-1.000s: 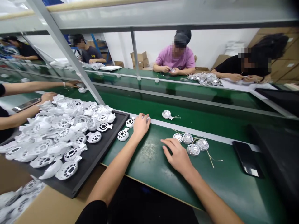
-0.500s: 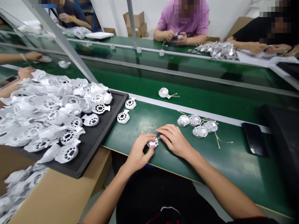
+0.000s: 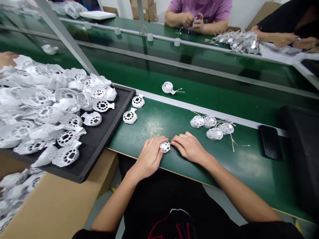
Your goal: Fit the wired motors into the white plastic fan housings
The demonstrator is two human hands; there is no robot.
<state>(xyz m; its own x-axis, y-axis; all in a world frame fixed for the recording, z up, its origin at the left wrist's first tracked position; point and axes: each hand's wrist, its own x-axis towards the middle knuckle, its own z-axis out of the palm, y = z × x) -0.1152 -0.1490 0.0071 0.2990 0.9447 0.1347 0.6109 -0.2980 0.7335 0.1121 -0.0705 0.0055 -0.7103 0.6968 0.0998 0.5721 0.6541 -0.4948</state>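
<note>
My left hand (image 3: 149,156) is closed around a small round white plastic housing (image 3: 165,146) near the front edge of the green table. The housing's slotted face points up between thumb and fingers. On its right side, my right hand (image 3: 190,147) has its fingers bent and pressed together close to the rim; whatever they pinch is too small to make out. Farther right stand several round white units (image 3: 214,133) with thin yellowish wires. Two white housings with tabs, one of them nearer (image 3: 130,116), lie to the left by the tray.
A black tray (image 3: 99,145) heaped with white housings (image 3: 47,114) fills the left, above a cardboard box (image 3: 59,202). A black phone (image 3: 270,142) lies at right. One wired unit (image 3: 167,87) sits on the green surface beyond the pale rail (image 3: 174,103). Co-workers sit opposite.
My right hand's fingers have curled in more tightly beside the housing, and its wire is hardly visible now. My left hand keeps its hold. The camera view has tilted down.
</note>
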